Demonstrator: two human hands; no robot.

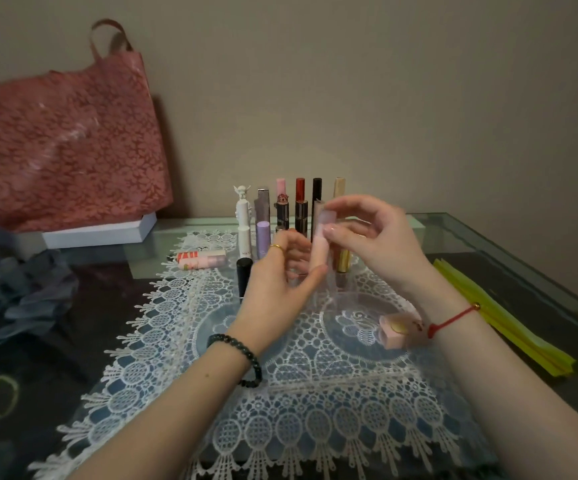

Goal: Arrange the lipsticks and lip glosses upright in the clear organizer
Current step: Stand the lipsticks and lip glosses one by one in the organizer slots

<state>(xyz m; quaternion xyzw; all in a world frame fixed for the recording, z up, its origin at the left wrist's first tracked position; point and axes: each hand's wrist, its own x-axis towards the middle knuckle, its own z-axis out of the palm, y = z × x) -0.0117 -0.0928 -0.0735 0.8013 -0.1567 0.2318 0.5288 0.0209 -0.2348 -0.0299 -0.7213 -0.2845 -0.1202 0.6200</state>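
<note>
The pink tube (319, 245) is held in the air between both hands, over the near side of the organizer (348, 289), whose clear walls show only faintly. The left hand (277, 275) pinches the tube's lower end between thumb and fingers. The right hand (370, 233) pinches the pale cap end with its fingertips, its other fingers loosely arched. Blur hides the exact contact. The long axis is close to upright, with the cap toward 12 to 1 o'clock and the base toward 6 to 7. Judged: any free slot lies straight below the base, and the left hand is nearer it. Standing tubes (300, 202) fill the rows at 12 o'clock. Two lipsticks (201, 259) lie flat at 9 o'clock of the organizer, and a pink box (396, 329) lies at 5 o'clock, by the right wrist.
</note>
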